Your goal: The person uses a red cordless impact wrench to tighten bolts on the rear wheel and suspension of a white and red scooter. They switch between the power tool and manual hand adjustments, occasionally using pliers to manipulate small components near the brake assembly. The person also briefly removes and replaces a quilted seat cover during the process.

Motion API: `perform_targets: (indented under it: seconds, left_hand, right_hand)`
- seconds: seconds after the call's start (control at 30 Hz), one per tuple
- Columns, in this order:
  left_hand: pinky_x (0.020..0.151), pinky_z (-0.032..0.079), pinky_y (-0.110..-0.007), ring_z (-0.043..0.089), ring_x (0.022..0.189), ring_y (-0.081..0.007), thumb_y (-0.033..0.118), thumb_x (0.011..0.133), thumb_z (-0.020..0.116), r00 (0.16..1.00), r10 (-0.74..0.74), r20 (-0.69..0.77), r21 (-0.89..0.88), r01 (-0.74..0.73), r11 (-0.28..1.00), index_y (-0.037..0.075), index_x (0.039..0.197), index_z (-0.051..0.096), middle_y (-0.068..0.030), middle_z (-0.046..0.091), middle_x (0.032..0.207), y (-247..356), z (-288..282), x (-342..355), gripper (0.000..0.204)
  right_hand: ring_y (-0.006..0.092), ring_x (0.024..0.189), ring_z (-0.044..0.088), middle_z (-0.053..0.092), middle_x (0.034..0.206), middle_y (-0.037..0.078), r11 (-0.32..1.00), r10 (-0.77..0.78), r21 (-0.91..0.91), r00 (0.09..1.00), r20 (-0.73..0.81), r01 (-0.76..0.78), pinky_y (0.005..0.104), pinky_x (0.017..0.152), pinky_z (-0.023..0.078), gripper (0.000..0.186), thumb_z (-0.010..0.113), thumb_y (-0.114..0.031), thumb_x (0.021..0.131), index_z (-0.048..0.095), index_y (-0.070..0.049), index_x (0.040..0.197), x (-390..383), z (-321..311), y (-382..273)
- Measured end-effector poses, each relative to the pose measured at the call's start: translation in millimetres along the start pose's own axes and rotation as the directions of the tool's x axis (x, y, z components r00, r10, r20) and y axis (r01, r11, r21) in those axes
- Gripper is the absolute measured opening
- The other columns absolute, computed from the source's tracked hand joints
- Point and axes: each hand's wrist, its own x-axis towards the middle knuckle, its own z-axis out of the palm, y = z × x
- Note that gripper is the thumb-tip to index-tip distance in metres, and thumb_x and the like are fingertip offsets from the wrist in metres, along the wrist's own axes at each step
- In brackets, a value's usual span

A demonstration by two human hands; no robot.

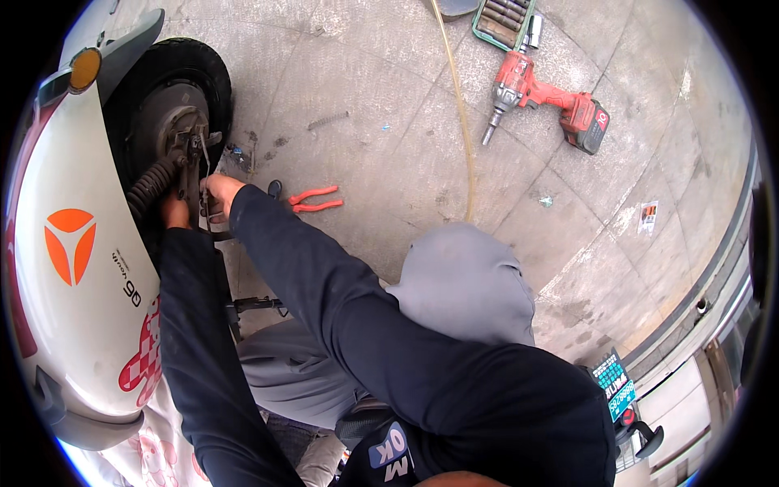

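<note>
My left hand [176, 209] reaches in behind the shock absorber [151, 182], low beside the rear wheel [213, 81] of a white scooter [93, 333]; its fingers are hidden. My right hand [217, 193] is just to its right, fingers curled at a dark metal part [201, 154] below the hub; what they hold is unclear. Red-handled pliers [318, 194] lie on the paving right of my right hand.
A red cordless impact wrench [540, 93] lies at the upper right below a green socket case [499, 23]. A yellow hose [464, 138] runs across the paving [389, 178]. A small spring [328, 119] lies mid-floor. My grey-clad knee [458, 284] sticks out rightward.
</note>
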Motion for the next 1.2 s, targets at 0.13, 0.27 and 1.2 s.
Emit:
perform_targets:
  seconds: [0.13, 0.27, 1.2]
  left_hand:
    - [0.106, 0.043, -0.046, 0.053, 0.126, -0.0427, 0.009, 0.091, 0.046, 1.000, 0.031, 0.006, 0.145, -0.031, 0.989, 0.010, 0.137, 0.055, -0.0264, 0.055, 0.136, 3.7, -19.5, 5.3, 0.046]
    - [0.107, 0.041, -0.047, 0.050, 0.127, -0.0432, 0.012, 0.093, 0.045, 1.000, 0.005, 0.016, 0.134, -0.007, 0.991, 0.006, 0.136, 0.055, -0.0267, 0.053, 0.138, 47.0, -17.0, -9.1, 0.045]
    - [0.111, 0.037, -0.044, 0.045, 0.136, -0.0391, 0.035, 0.087, 0.068, 0.946, -0.266, -0.188, -0.744, 0.039, 0.666, 0.000, 0.144, 0.043, -0.0272, 0.049, 0.143, 251.6, -196.7, -184.1, 0.071]
  right_hand:
    - [0.0312, 0.087, 0.067, 0.070, 0.097, 0.011, 0.915, -0.144, -0.379, 0.989, 0.009, 0.137, 0.0477, 0.084, 0.051, 0.027, 0.051, -0.024, 0.092, 0.065, -0.007, 0.106, 22.6, 2.7, -9.9]
    - [0.0228, 0.084, 0.071, 0.074, 0.097, 0.009, 0.179, -0.122, -0.983, 0.992, 0.011, 0.033, 0.0372, 0.076, 0.055, 0.027, 0.057, -0.022, 0.089, 0.071, -0.006, 0.105, -26.8, -59.4, -93.5]
    - [0.0126, 0.057, 0.056, 0.060, 0.074, 0.003, 0.346, -0.452, -0.937, 0.883, -0.128, 0.041, 0.0315, 0.051, 0.047, 0.015, 0.065, -0.009, 0.082, 0.060, -0.004, 0.095, -281.2, -65.2, -115.6]
